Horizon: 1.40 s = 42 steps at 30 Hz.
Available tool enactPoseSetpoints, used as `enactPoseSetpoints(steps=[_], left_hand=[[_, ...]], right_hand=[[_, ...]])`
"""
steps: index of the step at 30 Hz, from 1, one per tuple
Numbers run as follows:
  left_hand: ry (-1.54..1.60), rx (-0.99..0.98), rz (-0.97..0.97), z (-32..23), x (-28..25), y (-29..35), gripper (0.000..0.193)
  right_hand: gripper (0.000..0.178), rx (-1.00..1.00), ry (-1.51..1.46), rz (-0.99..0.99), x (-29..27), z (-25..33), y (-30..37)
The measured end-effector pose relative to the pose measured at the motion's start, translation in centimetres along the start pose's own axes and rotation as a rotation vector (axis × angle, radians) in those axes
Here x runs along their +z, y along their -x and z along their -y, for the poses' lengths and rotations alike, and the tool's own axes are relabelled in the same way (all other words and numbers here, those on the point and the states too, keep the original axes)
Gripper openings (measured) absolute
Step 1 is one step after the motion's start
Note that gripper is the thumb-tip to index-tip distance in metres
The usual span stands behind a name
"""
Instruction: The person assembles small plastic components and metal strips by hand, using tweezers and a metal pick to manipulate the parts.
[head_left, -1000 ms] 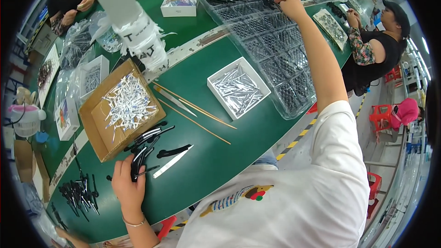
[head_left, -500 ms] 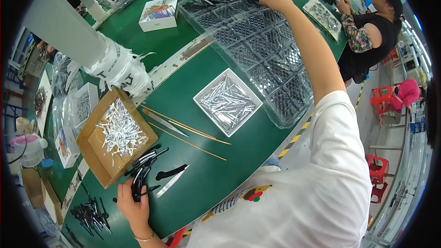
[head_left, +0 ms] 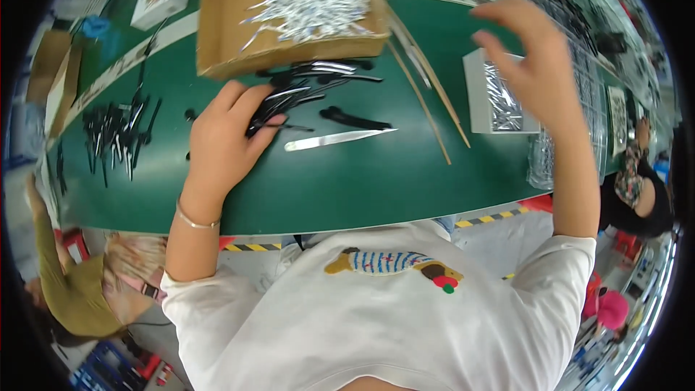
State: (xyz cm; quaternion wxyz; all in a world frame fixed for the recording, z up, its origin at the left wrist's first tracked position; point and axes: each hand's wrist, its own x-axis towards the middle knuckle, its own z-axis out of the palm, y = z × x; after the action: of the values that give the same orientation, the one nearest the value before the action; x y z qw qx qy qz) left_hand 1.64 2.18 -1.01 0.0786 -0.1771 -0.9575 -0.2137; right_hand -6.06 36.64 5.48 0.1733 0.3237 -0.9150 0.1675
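Note:
My left hand (head_left: 228, 130) curls round a bunch of slim black parts (head_left: 279, 105), its fingers closed on them at the table. More such parts with silvery shanks lie just beyond it, against the cardboard tray (head_left: 217, 32) of thin white strips (head_left: 315, 3). Over the white box (head_left: 478, 101) of small silvery pieces (head_left: 503, 105), my right hand (head_left: 532, 58) hangs in the air, thumb and fingers apart, nothing between them. Between the hands lie metal tweezers (head_left: 337, 138) and a single black part (head_left: 355, 120).
A pile of black parts (head_left: 119, 134) lies at the left. Wooden sticks (head_left: 431, 87) stretch across the middle. The clear compartment tray (head_left: 597, 94) is at the right, behind my right arm. Co-workers sit at either side, one in an olive sleeve (head_left: 47, 239).
The view has swung toward the left and down. My right hand has come back from the black parts at the compartment tray's far end and opened. My left hand stays on its bunch.

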Motion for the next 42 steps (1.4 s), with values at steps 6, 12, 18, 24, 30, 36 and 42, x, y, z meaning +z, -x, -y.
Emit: enactPoseSetpoints(steps=[6,12,18,24,30,36,42], left_hand=[[-0.016,0.051,0.001,0.1,-0.9,1.2,0.037],[0.019,0.061,0.067,0.2,-1.6,1.8,0.041],[0.041,0.073,0.129,0.3,-2.4,2.1,0.043],[0.192,0.062,-0.162,1.7,-0.7,1.5,0.039],[0.079,0.056,-0.170,1.4,0.4,-0.1,0.029],[-0.002,0.065,-0.082,0.5,0.3,-1.7,0.014],[-0.057,0.057,-0.036,-0.6,-0.2,-2.7,0.014]], right_hand=[[0.024,0.008,-0.115,0.211,6.8,8.7,-0.3],[0.020,-0.006,0.092,0.157,9.6,10.5,-1.0],[0.012,0.032,0.123,0.139,10.9,11.5,-1.7],[0.008,0.119,-0.008,0.164,10.9,11.4,-1.7],[0.010,0.182,-0.123,0.178,10.3,10.4,-1.0],[0.015,0.328,-0.331,0.157,8.7,9.2,-0.5],[0.019,0.709,-0.958,0.276,3.9,5.8,0.6]])
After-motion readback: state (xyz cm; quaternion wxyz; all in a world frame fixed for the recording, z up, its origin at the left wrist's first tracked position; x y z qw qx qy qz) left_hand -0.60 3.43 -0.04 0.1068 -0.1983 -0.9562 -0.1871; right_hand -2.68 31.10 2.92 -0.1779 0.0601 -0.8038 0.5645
